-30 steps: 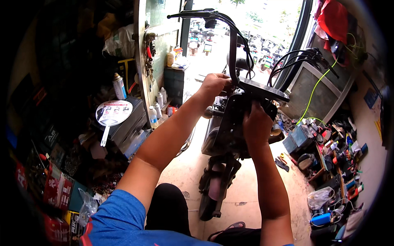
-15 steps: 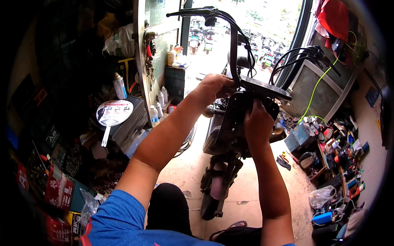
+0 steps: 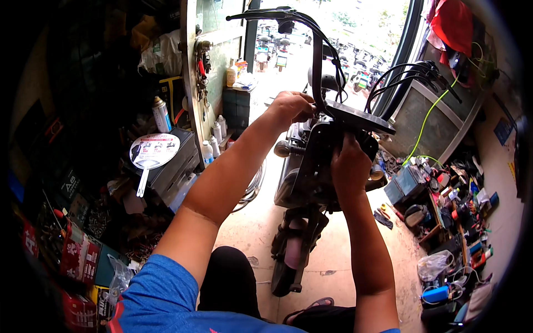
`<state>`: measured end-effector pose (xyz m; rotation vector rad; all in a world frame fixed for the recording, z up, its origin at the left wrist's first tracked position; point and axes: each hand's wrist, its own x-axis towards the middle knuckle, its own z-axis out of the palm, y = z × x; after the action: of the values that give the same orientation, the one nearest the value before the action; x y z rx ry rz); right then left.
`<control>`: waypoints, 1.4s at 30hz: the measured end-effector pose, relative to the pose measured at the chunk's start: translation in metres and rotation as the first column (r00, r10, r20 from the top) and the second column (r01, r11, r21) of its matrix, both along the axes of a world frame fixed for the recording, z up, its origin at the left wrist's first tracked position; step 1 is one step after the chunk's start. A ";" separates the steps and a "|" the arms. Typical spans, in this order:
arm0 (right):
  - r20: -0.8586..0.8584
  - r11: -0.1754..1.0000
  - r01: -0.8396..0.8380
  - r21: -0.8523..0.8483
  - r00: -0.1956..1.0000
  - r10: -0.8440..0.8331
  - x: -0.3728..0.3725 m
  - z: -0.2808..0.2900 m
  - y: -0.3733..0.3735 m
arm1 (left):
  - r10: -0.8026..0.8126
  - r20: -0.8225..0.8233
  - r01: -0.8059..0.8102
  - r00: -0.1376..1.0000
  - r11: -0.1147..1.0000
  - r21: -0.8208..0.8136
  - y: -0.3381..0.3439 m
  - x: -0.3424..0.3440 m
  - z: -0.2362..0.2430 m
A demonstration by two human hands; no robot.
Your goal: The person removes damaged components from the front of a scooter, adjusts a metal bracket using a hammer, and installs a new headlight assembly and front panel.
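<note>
In front of me stands a dark electric scooter point(image 3: 311, 166), its front wheel point(image 3: 287, 263) toward me and its tall handlebar point(image 3: 317, 66) rising behind a flat dark plate point(image 3: 358, 117). My left hand point(image 3: 294, 106) is at the plate's left end, beside the foot of the handlebar. Its fingers are curled in a pinch; what lies between them is too small to make out. Just below the plate, my right hand point(image 3: 351, 161) reaches up with bent fingers into the dark front of the scooter. Its fingertips and whatever they grip are hidden in shadow.
On the left, a round hand fan point(image 3: 155, 151) and a spray can point(image 3: 161, 115) rest on cluttered boxes. Tools and parts crowd a low shelf point(image 3: 438, 222) at right. A second set of handlebars point(image 3: 411, 72) leans near the doorway. Gloves point(image 3: 383, 218) lie on the floor.
My left hand has shifted slightly up and left, and its fingers have drawn in closer together. My right hand stays nearly in place beneath the plate.
</note>
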<state>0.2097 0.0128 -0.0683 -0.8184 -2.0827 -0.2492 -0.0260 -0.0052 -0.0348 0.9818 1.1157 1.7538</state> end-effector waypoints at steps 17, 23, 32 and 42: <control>0.002 1.000 0.008 -0.030 1.000 -0.008 0.002 -0.003 0.002 | -0.032 -0.059 0.031 0.998 0.999 -0.031 -0.017 0.008 0.011; -0.007 1.000 0.017 -0.002 1.000 -0.017 0.001 -0.001 0.003 | -0.103 0.038 0.102 0.994 0.994 0.028 -0.051 0.023 0.013; -0.016 1.000 -0.022 -0.016 1.000 0.022 0.008 0.003 0.003 | 0.529 -0.839 -0.361 0.125 0.812 0.459 -0.035 0.035 0.005; 0.019 1.000 -0.003 -0.031 1.000 0.004 0.006 0.003 0.004 | 0.412 -0.723 0.039 0.554 0.855 0.518 -0.060 0.007 0.002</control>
<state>0.2152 0.0164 -0.0651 -0.8338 -2.1100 -0.2243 -0.0192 -0.0656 -0.0323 2.2454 1.3910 1.8078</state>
